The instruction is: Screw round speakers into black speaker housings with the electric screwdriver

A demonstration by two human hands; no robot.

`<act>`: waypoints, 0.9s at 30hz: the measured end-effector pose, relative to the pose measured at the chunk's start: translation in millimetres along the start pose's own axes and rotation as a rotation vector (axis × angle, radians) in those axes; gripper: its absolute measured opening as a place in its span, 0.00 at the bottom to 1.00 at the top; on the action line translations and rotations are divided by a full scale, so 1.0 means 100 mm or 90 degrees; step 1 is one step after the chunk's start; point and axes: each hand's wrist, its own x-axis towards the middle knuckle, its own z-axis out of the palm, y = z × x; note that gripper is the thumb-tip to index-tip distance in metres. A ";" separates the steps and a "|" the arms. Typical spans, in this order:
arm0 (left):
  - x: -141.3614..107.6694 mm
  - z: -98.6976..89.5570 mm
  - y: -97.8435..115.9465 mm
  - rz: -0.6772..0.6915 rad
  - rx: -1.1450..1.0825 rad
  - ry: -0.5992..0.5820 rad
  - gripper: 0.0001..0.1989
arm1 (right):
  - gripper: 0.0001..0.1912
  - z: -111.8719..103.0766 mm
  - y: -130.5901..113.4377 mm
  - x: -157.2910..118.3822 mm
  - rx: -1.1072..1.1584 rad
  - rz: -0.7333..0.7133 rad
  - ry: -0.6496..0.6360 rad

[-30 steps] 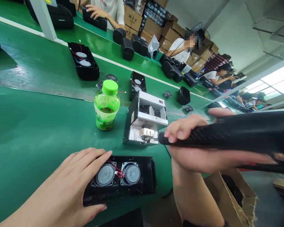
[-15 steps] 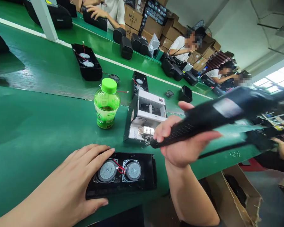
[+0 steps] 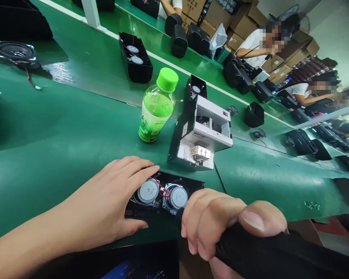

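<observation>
My left hand is wrapped over the left end of a black speaker housing, thumb on the near side and fingers along the far edge. Inside the housing sit two round speaker drivers with grey backs, joined by red wires and a small white plug. My right hand is closed around a black electric screwdriver, close to the camera over the housing's right end. The fingers hide the screwdriver's tip, so I cannot tell whether it touches the housing.
Behind the housing stand a screw-feeder machine and a green-capped bottle. Another open housing lies farther back; a loose driver is at left. Small screws lie at right. Co-workers sit across the bench.
My right hand has brought the screwdriver from beside the screw feeder down and nearer, over the housing's right end. My left hand keeps its hold. The view has shifted.
</observation>
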 end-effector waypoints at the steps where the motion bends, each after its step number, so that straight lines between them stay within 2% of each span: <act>1: 0.01 0.00 0.01 -0.002 -0.002 0.000 0.61 | 0.29 0.04 0.02 0.02 0.003 0.006 -0.001; 5: 0.05 -0.02 0.07 -0.004 -0.001 0.010 0.62 | 0.24 0.07 0.07 -0.10 -0.002 0.000 -0.013; 9: 0.05 -0.03 0.11 0.016 0.013 0.020 0.63 | 0.12 0.00 0.11 -0.31 -0.028 -0.050 -0.010; 12: 0.05 -0.03 0.10 0.023 0.023 0.025 0.65 | 0.15 -0.03 0.14 -0.36 -0.046 -0.071 -0.002; 16: 0.01 -0.01 0.06 0.017 0.007 0.009 0.64 | 0.15 -0.03 0.18 -0.37 -0.049 -0.075 -0.006; 21: -0.06 0.09 0.07 0.019 0.005 0.065 0.67 | 0.18 0.01 0.25 -0.47 -0.086 -0.142 -0.083; 24: -0.08 0.15 0.10 0.028 0.017 0.093 0.68 | 0.15 0.02 0.31 -0.46 -0.090 -0.165 -0.074; 25: -0.07 0.16 0.11 0.031 0.023 0.095 0.69 | 0.15 0.00 0.33 -0.44 -0.087 -0.168 -0.100; 27: -0.06 0.15 0.12 0.039 0.037 0.095 0.69 | 0.15 -0.07 0.38 -0.35 -0.062 -0.173 -0.207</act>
